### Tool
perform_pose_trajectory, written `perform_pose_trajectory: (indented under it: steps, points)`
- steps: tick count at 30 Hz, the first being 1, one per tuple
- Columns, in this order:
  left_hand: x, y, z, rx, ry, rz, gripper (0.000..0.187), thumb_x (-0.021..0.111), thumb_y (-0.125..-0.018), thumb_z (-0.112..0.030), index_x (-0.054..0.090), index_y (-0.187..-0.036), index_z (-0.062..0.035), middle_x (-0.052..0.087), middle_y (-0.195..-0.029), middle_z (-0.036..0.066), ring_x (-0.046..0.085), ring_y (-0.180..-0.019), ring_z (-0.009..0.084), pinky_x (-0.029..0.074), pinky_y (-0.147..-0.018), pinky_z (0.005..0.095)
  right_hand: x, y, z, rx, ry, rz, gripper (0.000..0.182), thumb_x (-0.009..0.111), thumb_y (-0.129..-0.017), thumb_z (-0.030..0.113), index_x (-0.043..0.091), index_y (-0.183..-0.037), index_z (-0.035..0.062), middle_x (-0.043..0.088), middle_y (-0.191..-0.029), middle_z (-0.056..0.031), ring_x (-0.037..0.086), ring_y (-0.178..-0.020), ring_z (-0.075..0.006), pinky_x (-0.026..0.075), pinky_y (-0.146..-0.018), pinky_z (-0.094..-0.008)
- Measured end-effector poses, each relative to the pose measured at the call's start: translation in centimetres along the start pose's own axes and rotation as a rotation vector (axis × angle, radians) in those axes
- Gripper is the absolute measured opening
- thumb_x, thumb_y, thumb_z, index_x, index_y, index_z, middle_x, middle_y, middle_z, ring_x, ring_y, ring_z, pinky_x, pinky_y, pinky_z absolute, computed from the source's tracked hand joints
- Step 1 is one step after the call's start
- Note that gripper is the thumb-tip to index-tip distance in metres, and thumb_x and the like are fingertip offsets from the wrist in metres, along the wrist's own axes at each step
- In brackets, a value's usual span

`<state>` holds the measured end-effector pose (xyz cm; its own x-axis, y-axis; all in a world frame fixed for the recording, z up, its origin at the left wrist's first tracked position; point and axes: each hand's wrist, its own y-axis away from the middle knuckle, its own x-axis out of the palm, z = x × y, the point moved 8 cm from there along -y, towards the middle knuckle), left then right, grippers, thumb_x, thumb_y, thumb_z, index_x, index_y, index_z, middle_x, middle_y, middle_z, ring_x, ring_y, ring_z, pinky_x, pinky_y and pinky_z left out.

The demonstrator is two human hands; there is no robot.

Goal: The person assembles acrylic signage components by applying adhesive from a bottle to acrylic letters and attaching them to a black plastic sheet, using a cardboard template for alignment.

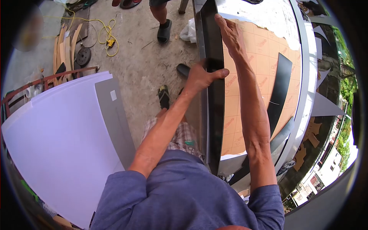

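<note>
A long black strip [216, 115], which looks like a bent panel, stands along the near edge of the worktable, running away from my body. My left hand [201, 78] grips its middle, thumb across the upper edge; the fingers on the far side are blurred and partly hidden. Farther up, my right hand [231, 35] closes on the same strip's edge, its forearm crossing over the table. Beside the strip lies a sheet covered in orange-brown printed film [262, 48]. A loose dark strip [281, 82] rests on that sheet.
White sheets [61, 142] and a grey sheet [111, 111] lean on a red metal rack [50, 78] at left. Wood strips [68, 51] and a yellow cord [102, 32] lie on the concrete floor. Another person's foot in a black slide [164, 32] stands ahead.
</note>
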<state>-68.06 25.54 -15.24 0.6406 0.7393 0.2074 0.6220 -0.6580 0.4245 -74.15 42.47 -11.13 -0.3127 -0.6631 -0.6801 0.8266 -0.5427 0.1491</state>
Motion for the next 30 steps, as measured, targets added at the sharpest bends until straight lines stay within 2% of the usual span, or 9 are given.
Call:
perform_pose_trajectory:
  steps: [3,6,9,12,15,18,19,24,30]
  points:
    - [-0.4,0.2,0.1,-0.01,-0.016,-0.035,0.084,0.086,-0.07,-0.049,0.062,-0.126,0.009,0.07,-0.118,0.018,0.065,-0.11,0.0236,0.048,-0.1,0.0337,0.2,-0.2,0.9,-0.009,0.039,-0.06,0.063,0.042,-0.1,0.055,0.065,-0.081,-0.0008,0.064,-0.077,-0.0234,0.063,-0.076,-0.0414,0.048,-0.075,-0.0483]
    - [0.0,0.2,-0.1,-0.031,0.035,0.011,0.09,0.086,-0.067,-0.053,0.061,-0.127,0.0097,0.069,-0.12,0.019,0.065,-0.113,0.0252,0.047,-0.102,0.0345,0.4,-0.5,0.7,-0.151,0.145,-0.179,0.064,0.043,-0.101,0.056,0.07,-0.091,-0.0006,0.068,-0.08,-0.0194,0.066,-0.075,-0.0355,0.05,-0.074,-0.0454]
    - [-0.1,0.0,0.1,-0.029,-0.016,-0.005,0.092,0.086,-0.065,-0.054,0.061,-0.126,0.0101,0.069,-0.12,0.02,0.064,-0.113,0.0257,0.046,-0.102,0.0347,0.7,-2.2,-1.7,-0.119,0.254,-0.151,0.065,0.043,-0.1,0.06,0.069,-0.088,0.0019,0.068,-0.077,-0.0131,0.065,-0.076,-0.0191,0.05,-0.071,-0.0388]
    - [-0.1,-0.2,0.3,-0.006,-0.042,-0.013,0.091,0.086,-0.066,-0.054,0.061,-0.126,0.01,0.069,-0.119,0.02,0.065,-0.113,0.0252,0.047,-0.101,0.0343,1.7,2.0,2.7,-0.76,0.918,-0.542,0.024,0.057,-0.091,0.013,0.064,-0.114,0.0052,0.062,-0.091,-0.0109,0.061,-0.082,-0.0296,0.05,-0.073,-0.0435]
    - [-0.2,-0.2,0.6,0.014,-0.018,-0.023,0.087,0.086,-0.068,-0.053,0.063,-0.125,0.0084,0.069,-0.119,0.019,0.065,-0.111,0.0243,0.047,-0.1,0.0341,1.5,2.1,3.2,-0.79,0.847,-0.505,0.021,0.056,-0.088,0.007,0.063,-0.108,0.0036,0.061,-0.087,-0.0114,0.06,-0.079,-0.0299,0.049,-0.071,-0.0428]
    - [-0.4,-0.3,0.7,0.034,-0.013,-0.06,0.084,0.09,-0.064,-0.053,0.065,-0.118,0.0073,0.074,-0.109,0.015,0.07,-0.102,0.0218,0.053,-0.092,0.0332,2.6,0.0,-0.1,-0.701,0.736,-0.417,0.03,0.051,-0.086,0.001,0.06,-0.114,-0.0026,0.063,-0.1,-0.0211,0.063,-0.091,-0.0382,0.051,-0.079,-0.0471]
    - [-0.3,-0.3,0.9,0.029,-0.009,-0.056,0.084,0.09,-0.064,-0.052,0.066,-0.118,0.0073,0.074,-0.109,0.015,0.07,-0.102,0.0217,0.053,-0.092,0.0333,3.4,-1.6,-3.1,-0.594,0.605,-0.288,0.037,0.041,-0.094,0.009,0.05,-0.128,-0.0018,0.055,-0.118,-0.0211,0.054,-0.109,-0.0369,0.042,-0.093,-0.0458]
    - [-0.1,-0.4,1.3,0.005,-0.005,-0.03,0.074,0.086,-0.07,-0.049,0.068,-0.117,0.0046,0.073,-0.107,0.013,0.068,-0.099,0.0177,0.051,-0.092,0.0314,-1.6,5.0,-0.2,-0.005,-0.34,-0.182,0.068,0.04,-0.101,0.059,0.071,-0.111,0.0001,0.073,-0.094,-0.0148,0.069,-0.085,-0.0202,0.054,-0.077,-0.0364]
    - [0.1,-0.7,1.8,0.087,0.031,-0.004,0.075,0.088,-0.069,-0.051,0.068,-0.113,0.0055,0.073,-0.102,0.013,0.07,-0.093,0.0176,0.055,-0.085,0.0307,-3.3,22.9,-2.3,0.298,-0.045,0.006,0.055,0.065,-0.095,0.045,0.067,-0.119,-0.0048,0.072,-0.099,-0.0177,0.071,-0.084,-0.0222,0.056,-0.074,-0.0341]
